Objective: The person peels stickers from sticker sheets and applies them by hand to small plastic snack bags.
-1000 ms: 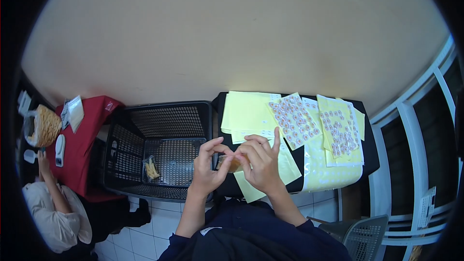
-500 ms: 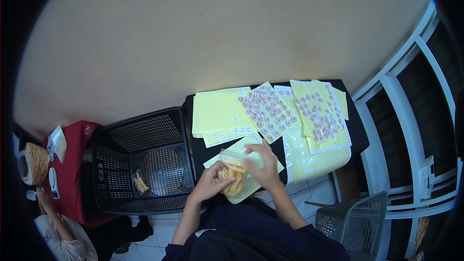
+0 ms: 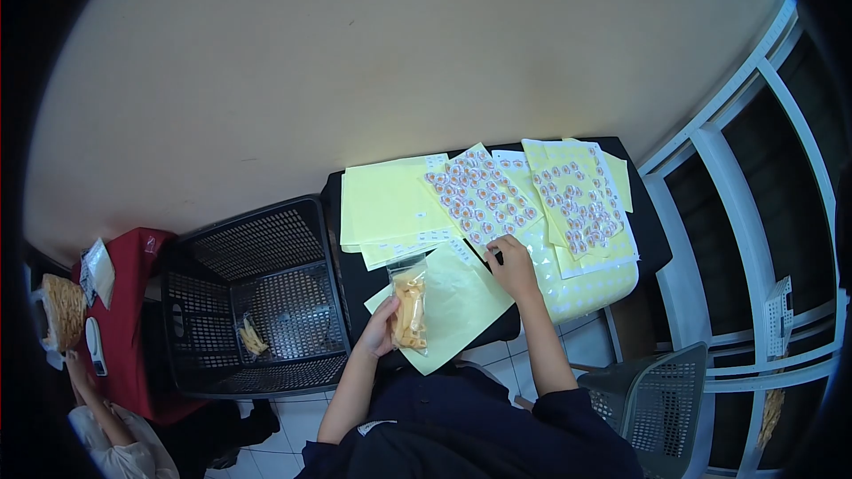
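My left hand [image 3: 380, 328] is closed around the side of a clear plastic bag of snack sticks [image 3: 409, 309], held upright above a yellow sheet [image 3: 466, 288]. The pale yellow sticks fill most of the bag. My right hand [image 3: 515, 268] is at the lower corner of a sheet of round stickers [image 3: 479, 200], its fingers curled and thumb bent in; whatever the fingertips pinch is too small to make out. A second sticker sheet [image 3: 577, 200] lies to the right, partly over other sheets.
Yellow sheets [image 3: 386, 204] are stacked at the table's left. A black crate [image 3: 253, 302] beside the table holds a bag of sticks [image 3: 252, 337]. Farther left, another person's hand [image 3: 78, 368] is by a red-covered table [image 3: 129, 319]. A grey chair [image 3: 661, 408] stands right.
My right hand has left the bag and moved right to the sticker sheet's lower corner. The bag, earlier between both hands, is now upright in my left hand only.
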### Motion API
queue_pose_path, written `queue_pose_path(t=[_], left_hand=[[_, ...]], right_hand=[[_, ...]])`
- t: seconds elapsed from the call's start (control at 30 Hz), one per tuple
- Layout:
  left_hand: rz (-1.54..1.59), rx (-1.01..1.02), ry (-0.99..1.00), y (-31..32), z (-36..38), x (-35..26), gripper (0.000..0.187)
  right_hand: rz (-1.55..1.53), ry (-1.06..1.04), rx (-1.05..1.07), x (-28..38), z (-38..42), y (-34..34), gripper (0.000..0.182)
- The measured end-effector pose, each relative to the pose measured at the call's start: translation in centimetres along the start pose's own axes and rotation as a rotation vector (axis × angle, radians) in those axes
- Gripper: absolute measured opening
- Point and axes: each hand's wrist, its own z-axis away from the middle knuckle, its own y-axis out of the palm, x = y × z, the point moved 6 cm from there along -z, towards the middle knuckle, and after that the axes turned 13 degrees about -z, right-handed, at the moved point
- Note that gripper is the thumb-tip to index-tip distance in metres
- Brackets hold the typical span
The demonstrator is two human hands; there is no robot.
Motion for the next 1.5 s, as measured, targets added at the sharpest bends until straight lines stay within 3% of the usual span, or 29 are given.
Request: queue_pose_path(t=[0.2,0.47,0.6,0.77,1.0,1.5], left_hand=[[-0.095,0.029,0.019,0.3,0.3,-0.3,0.047],[-0.019,0.054,0.01,0.8,0.4,-0.6,0.039],[-0.017,0.081,0.012,1.0,0.4,-0.6,0.04],[-0.04,0.074,0.018,1.3,0.6,-1.0,0.042],[-0.051,0.074,0.019,1.4,0.5,-0.9,0.042],[-0.06,0.089,0.042,1.6,0.6,-1.2,0.045]], right_hand=[[0.013,0.048,0.005,0.0,-0.5,0.1,0.014],[0.29,-0.103,0.135,0.8,-1.1,0.8,0.035],[0.321,-0.147,0.163,0.7,-1.3,1.1,0.037],[0.377,0.021,0.225,1.7,-1.3,1.1,0.041],[0.367,0.009,0.065,1.4,-0.6,0.6,0.036],[0.348,0.021,0.285,1.1,-1.7,0.8,0.036]])
